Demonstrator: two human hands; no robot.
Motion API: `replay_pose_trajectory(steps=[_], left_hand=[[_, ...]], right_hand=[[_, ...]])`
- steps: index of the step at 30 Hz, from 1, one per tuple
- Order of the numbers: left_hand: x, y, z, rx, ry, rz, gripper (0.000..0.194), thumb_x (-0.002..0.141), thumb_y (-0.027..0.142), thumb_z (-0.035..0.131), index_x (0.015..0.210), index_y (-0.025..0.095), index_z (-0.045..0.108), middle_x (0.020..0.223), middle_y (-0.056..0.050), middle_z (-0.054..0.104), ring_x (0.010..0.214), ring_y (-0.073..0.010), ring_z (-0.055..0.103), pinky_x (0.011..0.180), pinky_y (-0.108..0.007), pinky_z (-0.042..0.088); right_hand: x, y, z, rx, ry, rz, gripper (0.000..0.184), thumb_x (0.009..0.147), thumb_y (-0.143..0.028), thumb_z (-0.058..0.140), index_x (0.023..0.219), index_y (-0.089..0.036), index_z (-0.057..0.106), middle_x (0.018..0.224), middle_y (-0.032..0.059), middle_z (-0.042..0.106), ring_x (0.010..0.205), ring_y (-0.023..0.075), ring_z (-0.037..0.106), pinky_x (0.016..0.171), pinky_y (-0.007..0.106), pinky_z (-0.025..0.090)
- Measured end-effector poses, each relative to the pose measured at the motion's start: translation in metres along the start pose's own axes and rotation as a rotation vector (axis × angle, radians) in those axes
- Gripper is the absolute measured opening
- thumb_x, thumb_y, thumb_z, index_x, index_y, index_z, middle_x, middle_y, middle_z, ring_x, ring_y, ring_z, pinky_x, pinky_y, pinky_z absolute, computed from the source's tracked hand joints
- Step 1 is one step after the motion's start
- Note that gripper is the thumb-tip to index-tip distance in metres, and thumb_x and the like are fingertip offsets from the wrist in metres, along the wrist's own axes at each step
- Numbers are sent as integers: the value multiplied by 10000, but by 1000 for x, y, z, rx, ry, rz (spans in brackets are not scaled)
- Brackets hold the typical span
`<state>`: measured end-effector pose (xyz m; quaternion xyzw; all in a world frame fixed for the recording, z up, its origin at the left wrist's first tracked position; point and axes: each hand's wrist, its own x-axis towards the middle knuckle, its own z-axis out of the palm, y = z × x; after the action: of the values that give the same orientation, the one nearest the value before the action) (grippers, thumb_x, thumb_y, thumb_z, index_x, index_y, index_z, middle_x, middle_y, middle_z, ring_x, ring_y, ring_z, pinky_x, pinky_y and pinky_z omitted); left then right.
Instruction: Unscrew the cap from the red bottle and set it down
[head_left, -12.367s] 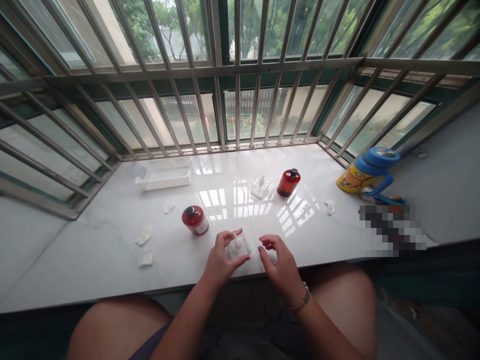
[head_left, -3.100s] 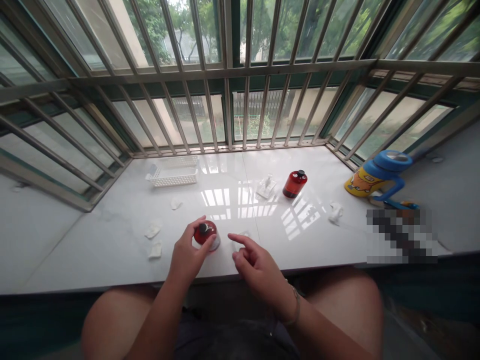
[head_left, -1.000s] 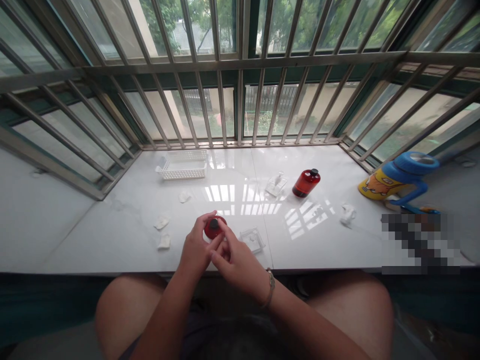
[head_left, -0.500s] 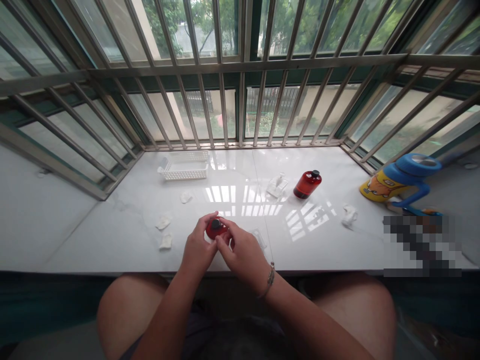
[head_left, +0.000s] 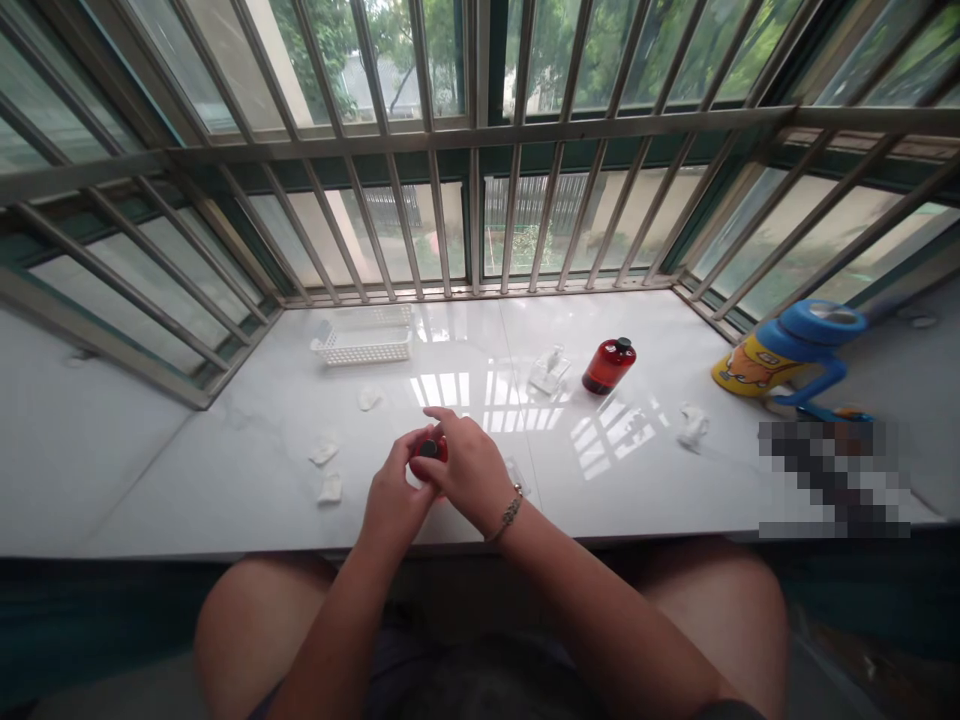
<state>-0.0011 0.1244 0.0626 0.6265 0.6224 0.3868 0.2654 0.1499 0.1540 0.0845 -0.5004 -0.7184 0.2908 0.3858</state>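
Note:
A small red bottle [head_left: 429,450] with a black cap sits between both my hands near the front edge of the white sill [head_left: 637,470]. My left hand [head_left: 394,495] wraps its left side. My right hand [head_left: 469,470] curls over its right side and top, fingers closed on it. A clear plastic piece [head_left: 516,472] lies mostly hidden behind my right hand. A second red bottle [head_left: 609,365] lies farther back on the right, with a clear pump piece [head_left: 549,370] beside it.
A white slotted basket [head_left: 364,345] stands at the back left. White crumpled scraps lie left [head_left: 324,452] and right [head_left: 691,425]. A blue and yellow cup [head_left: 787,350] stands at the far right. Metal window bars [head_left: 480,135] close off the back.
My left hand let go of the clear piece and took the red bottle. My right hand then joined it and has now closed further over the bottle's top.

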Motion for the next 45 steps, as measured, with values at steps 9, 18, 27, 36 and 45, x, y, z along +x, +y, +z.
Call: replay_pose_trajectory(steps=[9, 18, 27, 36, 45], left_hand=[[1, 1, -1, -19, -16, 20, 547, 868, 321, 763, 1397, 328, 626, 1417, -46, 732, 1255, -309, 736, 1049, -466, 598], [0, 0, 1, -79, -6, 30, 518, 878, 390, 814, 1356, 316, 630, 1459, -53, 713, 1280, -301, 728, 1086, -480, 599], [-1, 3, 0, -114, -23, -9, 581, 829, 248, 767, 1392, 310, 635, 1424, -53, 732, 1216, -298, 761, 912, -412, 690], [-1, 2, 0, -83, -8, -4, 541, 847, 306, 752, 1366, 302, 599, 1420, -55, 736, 1269, -303, 740, 1001, -449, 650], [-3, 7, 2, -175, -9, -24, 472, 822, 296, 781, 1247, 290, 577, 1446, -69, 727, 1288, -310, 734, 938, -446, 680]], right_hand=[[-5, 12, -19, 83, -20, -68, 738, 883, -100, 769, 1534, -313, 492, 1312, 58, 711, 1249, 267, 626, 1074, 481, 547], [-17, 10, -27, -22, 104, -137, 593, 990, -196, 685, 1543, -278, 487, 1254, 87, 700, 1159, 282, 649, 1048, 499, 565], [-6, 0, -4, -31, 11, -6, 721, 842, -238, 869, 1485, -232, 543, 1110, 65, 743, 1065, 290, 648, 969, 477, 558], [-6, 1, -20, -11, -120, -124, 774, 933, -150, 694, 1636, -241, 383, 1288, 104, 698, 1190, 279, 640, 1026, 473, 555], [0, -3, -10, -5, -69, -11, 821, 843, -235, 846, 1570, -235, 466, 1130, 60, 738, 1105, 288, 646, 995, 482, 545]])
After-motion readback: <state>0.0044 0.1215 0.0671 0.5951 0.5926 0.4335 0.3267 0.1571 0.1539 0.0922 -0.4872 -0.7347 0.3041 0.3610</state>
